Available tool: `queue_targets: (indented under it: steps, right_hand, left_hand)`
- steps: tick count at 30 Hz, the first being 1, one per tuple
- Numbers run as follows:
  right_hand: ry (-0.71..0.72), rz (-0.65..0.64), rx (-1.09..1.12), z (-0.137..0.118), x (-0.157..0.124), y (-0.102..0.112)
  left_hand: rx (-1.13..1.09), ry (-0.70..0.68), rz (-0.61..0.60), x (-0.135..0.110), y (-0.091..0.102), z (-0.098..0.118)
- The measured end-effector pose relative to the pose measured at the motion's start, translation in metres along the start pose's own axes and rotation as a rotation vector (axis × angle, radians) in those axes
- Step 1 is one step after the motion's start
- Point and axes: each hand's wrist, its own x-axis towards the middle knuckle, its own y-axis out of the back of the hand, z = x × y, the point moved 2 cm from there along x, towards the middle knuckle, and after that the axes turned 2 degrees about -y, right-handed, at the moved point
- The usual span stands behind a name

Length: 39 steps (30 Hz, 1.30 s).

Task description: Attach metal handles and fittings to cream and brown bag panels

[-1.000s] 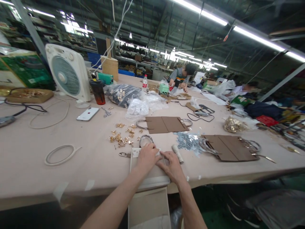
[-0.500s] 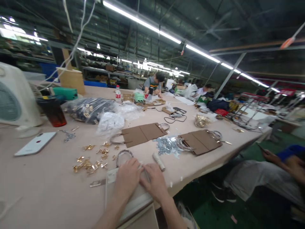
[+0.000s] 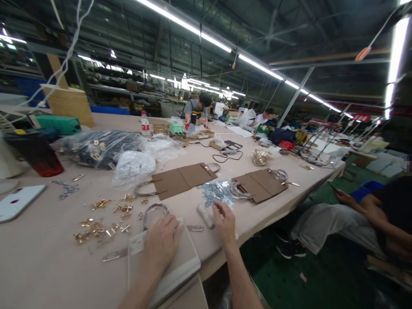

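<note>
A flat whitish bag [image 3: 185,262] with a plastic-wrapped loop handle [image 3: 156,208] lies before me at the table's front edge. Flat metal-ended tabs stick out on its left [image 3: 112,255] and right [image 3: 195,228]. My left hand [image 3: 162,242] rests on its upper part, fingers bent over it by the handle's base. Off the bag, my right hand [image 3: 225,223] hovers at the near edge of a pile of small silvery metal pieces [image 3: 215,192], fingers loosely curved and apart, with nothing visible in them. Just left of that hand lies a pale cylindrical roll [image 3: 205,215].
Gold-coloured fittings [image 3: 96,229] are scattered on the left, near a phone [image 3: 21,202] and a dark tumbler [image 3: 35,154]. Two brown flat bags [image 3: 182,180] with wrapped handles lie beyond. Plastic bags [image 3: 133,167] stand behind. A seated person [image 3: 363,206] is at right.
My right hand has left the bag's top and moved right to the silvery pile, opening its fingers. My left hand stays on the bag. The view has turned slightly right.
</note>
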Motion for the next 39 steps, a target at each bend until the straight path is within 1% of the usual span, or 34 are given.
queue_targets:
  steps: [1, 2, 3, 5, 7, 9, 10, 12, 14, 18, 23, 27, 32, 36, 39]
  right_hand:
    - [-0.036, 0.032, -0.004, 0.009, 0.011, 0.004]
    - [-0.061, 0.034, -0.010, 0.018, 0.021, 0.006]
    - [-0.071, 0.007, -0.023, 0.026, 0.030, 0.006]
    - [-0.037, -0.121, -0.088, 0.037, 0.043, 0.003]
    - [0.032, -0.255, -0.191, 0.046, 0.049, -0.005]
    - [0.081, -0.330, -0.299, 0.052, 0.050, -0.012]
    - [0.091, -0.342, -0.340, 0.054, 0.050, -0.015]
    - [0.089, -0.341, -0.383, 0.057, 0.049, -0.018]
    - [0.069, -0.319, -0.381, 0.058, 0.050, -0.018]
    - [0.019, -0.230, -0.413, 0.055, 0.062, -0.021]
    - [-0.014, -0.258, -0.597, 0.050, 0.074, -0.036]
    - [-0.002, -0.246, -0.612, 0.051, 0.070, -0.045]
    - [-0.022, -0.174, -0.612, 0.058, 0.063, -0.051]
    - [-0.017, -0.174, -0.624, 0.055, 0.059, -0.053]
    - [-0.016, -0.161, -0.628, 0.052, 0.057, -0.053]
  left_hand:
    - [-0.004, 0.001, 0.007, 0.000, 0.000, 0.000]
    - [-0.006, 0.003, 0.012, 0.000, 0.000, 0.000]
    - [-0.007, 0.004, 0.016, -0.001, 0.000, 0.000]
    - [-0.005, 0.007, 0.021, -0.001, 0.000, 0.000]
    - [-0.008, 0.011, 0.025, -0.002, 0.001, 0.000]
    - [-0.018, 0.016, 0.026, -0.003, 0.001, 0.000]
    - [-0.024, 0.017, 0.027, -0.003, 0.001, 0.000]
    - [-0.033, 0.021, 0.030, -0.005, 0.001, 0.000]
    - [-0.035, 0.024, 0.039, -0.006, 0.001, 0.000]
    - [-0.036, 0.026, 0.056, -0.006, -0.001, 0.000]
    - [-0.068, 0.039, 0.060, -0.008, -0.001, -0.002]
    - [-0.118, 0.060, 0.081, -0.012, 0.000, -0.005]
    - [-0.207, 0.059, 0.076, -0.018, 0.001, -0.013]
    - [-0.224, 0.085, 0.062, -0.020, 0.003, -0.012]
    - [-0.227, 0.078, 0.075, -0.020, 0.004, -0.011]
